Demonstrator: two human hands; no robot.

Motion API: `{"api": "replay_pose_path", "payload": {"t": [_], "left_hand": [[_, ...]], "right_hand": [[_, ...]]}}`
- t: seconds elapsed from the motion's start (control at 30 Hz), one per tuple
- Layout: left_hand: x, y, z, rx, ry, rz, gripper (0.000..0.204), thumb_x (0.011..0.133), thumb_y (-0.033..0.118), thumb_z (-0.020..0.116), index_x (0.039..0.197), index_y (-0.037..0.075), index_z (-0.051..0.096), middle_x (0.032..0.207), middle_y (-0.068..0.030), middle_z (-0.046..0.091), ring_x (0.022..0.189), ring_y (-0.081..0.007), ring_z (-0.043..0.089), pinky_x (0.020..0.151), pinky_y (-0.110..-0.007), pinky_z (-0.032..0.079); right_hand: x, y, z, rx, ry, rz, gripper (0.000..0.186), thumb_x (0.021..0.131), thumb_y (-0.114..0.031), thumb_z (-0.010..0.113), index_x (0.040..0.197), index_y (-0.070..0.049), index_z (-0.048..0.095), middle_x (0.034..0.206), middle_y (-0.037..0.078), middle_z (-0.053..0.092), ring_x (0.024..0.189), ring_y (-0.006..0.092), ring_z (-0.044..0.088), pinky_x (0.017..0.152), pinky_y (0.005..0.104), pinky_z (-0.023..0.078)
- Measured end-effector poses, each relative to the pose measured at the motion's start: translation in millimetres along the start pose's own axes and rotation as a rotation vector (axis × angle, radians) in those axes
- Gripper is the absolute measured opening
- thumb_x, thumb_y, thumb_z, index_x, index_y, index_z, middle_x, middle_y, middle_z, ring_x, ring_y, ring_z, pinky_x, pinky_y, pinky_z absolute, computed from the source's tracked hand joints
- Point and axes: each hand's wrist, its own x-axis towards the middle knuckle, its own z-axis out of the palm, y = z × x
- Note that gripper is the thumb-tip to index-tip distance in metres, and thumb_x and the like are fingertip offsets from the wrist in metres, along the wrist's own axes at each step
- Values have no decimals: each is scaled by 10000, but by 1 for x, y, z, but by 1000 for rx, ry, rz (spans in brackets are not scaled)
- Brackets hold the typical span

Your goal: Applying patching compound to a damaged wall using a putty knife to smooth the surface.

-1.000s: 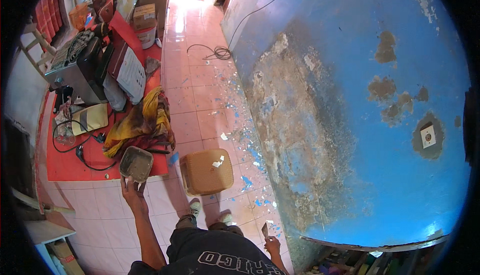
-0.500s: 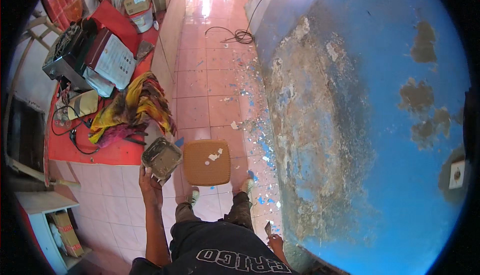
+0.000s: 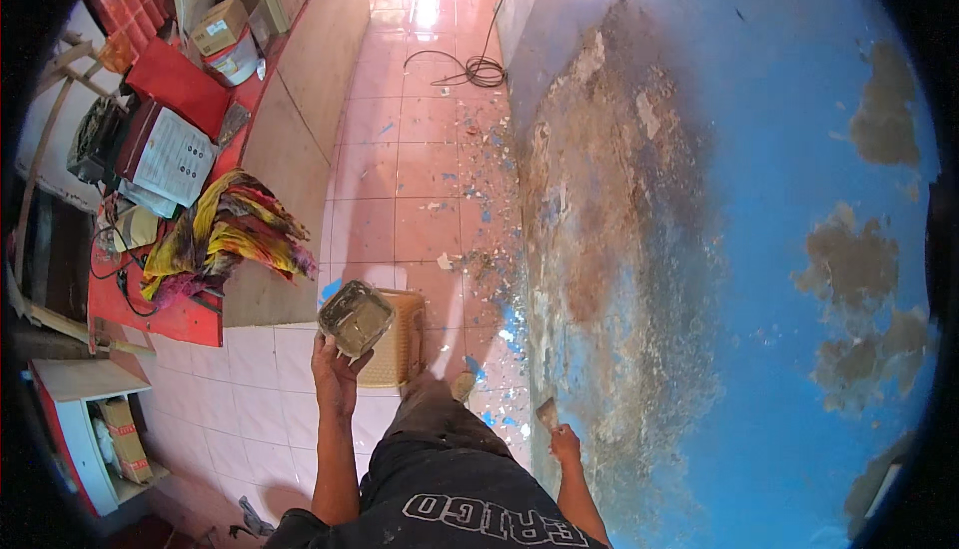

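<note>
Blue paint covers the wall (image 3: pixel 799 199) on our right, and a wide patch of it near the floor is already scraped down to grey-brown plaster, with loose flakes strewn over the pink floor tiles (image 3: pixel 420 169) below. Against the far left sit a red mat with boxes and a heap of yellow and purple cloth (image 3: pixel 225 239). Closer in, a tan plastic stool (image 3: pixel 395 349) stands by our knee. Our left hand (image 3: pixel 335 379) is curled under a small square tub (image 3: pixel 355 319), gripping it from below and holding it up over the stool's edge. Our right hand (image 3: pixel 566 444) is closed around the handle of a scraper (image 3: pixel 547 414), blade up and touching the bare plaster low on the wall. We judge the scraping or filling of that patch to be under way; the next stroke wants the blade flat against the plaster and the tub brought near.
</note>
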Motion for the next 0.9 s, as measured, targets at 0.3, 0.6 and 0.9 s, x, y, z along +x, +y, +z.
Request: {"api": "replay_pose_path", "payload": {"t": [0.3, 0.6, 0.9], "left_hand": [[58, 15, -1, -40, 135, 166, 491, 1042, 265, 563, 1484, 101, 422, 1350, -143, 613, 1158, -305, 673, 905, -469, 628], [263, 34, 102, -84, 242, 136, 513, 1028, 220, 612, 1492, 97, 431, 1332, -98, 621, 1166, -242, 668, 869, -400, 610], [488, 138, 248, 248, 162, 133, 583, 995, 245, 680, 1512, 84, 464, 1220, -93, 613, 1065, -187, 647, 829, -368, 616]], "right_hand": [[108, -233, -71, -172, -181, -23, 566, 817, -386, 813, 1199, -22, 609, 1075, 268, 724, 1009, 426, 704, 865, 505, 558], [265, -399, -134, -436, -156, -200, 456, 996, -438, 552, 1192, -30, 609, 1160, 278, 689, 1093, 490, 646, 911, 557, 516], [411, -551, -152, -375, -147, 20, 491, 990, -472, 541, 1157, -16, 613, 1108, 332, 681, 1104, 513, 637, 935, 557, 501]]}}
